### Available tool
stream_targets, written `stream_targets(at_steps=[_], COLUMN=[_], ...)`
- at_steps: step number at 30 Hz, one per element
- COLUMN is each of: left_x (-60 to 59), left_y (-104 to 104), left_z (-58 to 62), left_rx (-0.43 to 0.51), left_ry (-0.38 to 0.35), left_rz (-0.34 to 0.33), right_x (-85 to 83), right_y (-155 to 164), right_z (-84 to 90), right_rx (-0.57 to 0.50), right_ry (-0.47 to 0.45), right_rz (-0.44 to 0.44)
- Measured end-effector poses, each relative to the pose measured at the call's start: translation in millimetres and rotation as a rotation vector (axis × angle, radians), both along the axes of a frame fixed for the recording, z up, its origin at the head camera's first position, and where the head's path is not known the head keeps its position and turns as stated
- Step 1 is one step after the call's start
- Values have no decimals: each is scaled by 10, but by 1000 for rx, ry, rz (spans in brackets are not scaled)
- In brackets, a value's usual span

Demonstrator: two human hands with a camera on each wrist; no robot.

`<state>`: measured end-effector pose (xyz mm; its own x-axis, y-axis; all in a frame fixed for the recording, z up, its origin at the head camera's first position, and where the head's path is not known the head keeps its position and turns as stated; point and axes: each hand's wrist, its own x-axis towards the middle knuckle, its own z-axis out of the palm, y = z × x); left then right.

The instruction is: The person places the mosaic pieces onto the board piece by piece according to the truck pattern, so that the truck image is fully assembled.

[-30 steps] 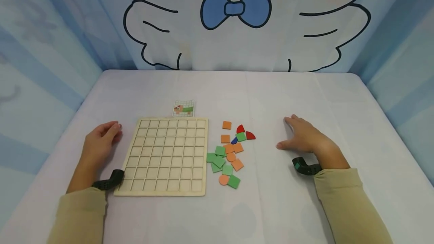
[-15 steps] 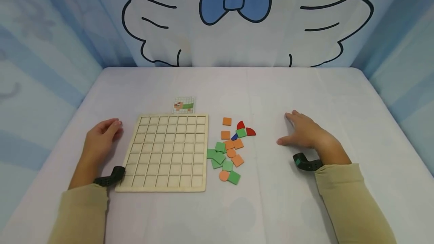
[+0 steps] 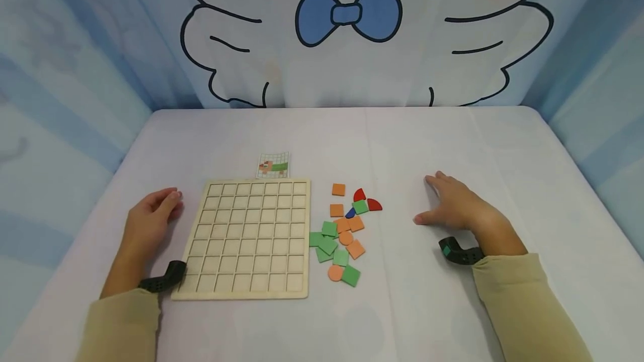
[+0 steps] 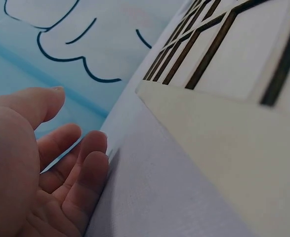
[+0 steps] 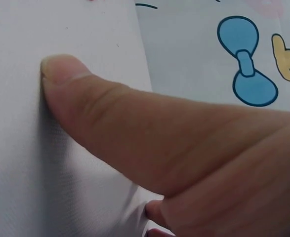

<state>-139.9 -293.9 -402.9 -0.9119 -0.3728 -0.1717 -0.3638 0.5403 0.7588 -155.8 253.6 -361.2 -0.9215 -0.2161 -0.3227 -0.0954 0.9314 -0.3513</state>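
Note:
A pale wooden grid board (image 3: 308, 239) lies on the white table, its squares bare. My left hand (image 3: 151, 222) rests on the table just left of it, fingers loosely curled with nothing between them; the left wrist view shows the relaxed fingers (image 4: 88, 182) beside the board's edge (image 4: 204, 128). To the right of the board lie several green squares (image 3: 350, 276), orange squares (image 3: 355, 249), two orange discs (image 3: 335, 273), two red quarter-circles (image 3: 374, 204) and a dark blue piece (image 3: 350, 213). Farther right, my right hand (image 3: 455, 205) rests on the cloth, thumb and fingers spread, holding nothing.
A small picture card (image 3: 273, 166) with a gridded orange-and-green figure lies at the board's far edge. Black wrist cameras (image 3: 460, 252) sit on both wrists. A printed curtain (image 3: 347, 71) stands behind the table, with blue curtains at both sides.
The head view tips slightly up and then down, shifting the whole scene. Both hands, the board and the pieces keep their places on the table.

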Motion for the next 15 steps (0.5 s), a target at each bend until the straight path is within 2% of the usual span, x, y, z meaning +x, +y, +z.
stream_targets(at_steps=[8,15], left_x=[56,19], left_y=[-7,9], left_z=[-32,-38], left_rx=[-13,7], left_ry=[4,2], left_rz=[-15,-6], right_x=[42,23], right_y=[0,7], right_z=[-46,18], right_rx=[-3,13], right_ry=[2,1], right_rz=[9,14])
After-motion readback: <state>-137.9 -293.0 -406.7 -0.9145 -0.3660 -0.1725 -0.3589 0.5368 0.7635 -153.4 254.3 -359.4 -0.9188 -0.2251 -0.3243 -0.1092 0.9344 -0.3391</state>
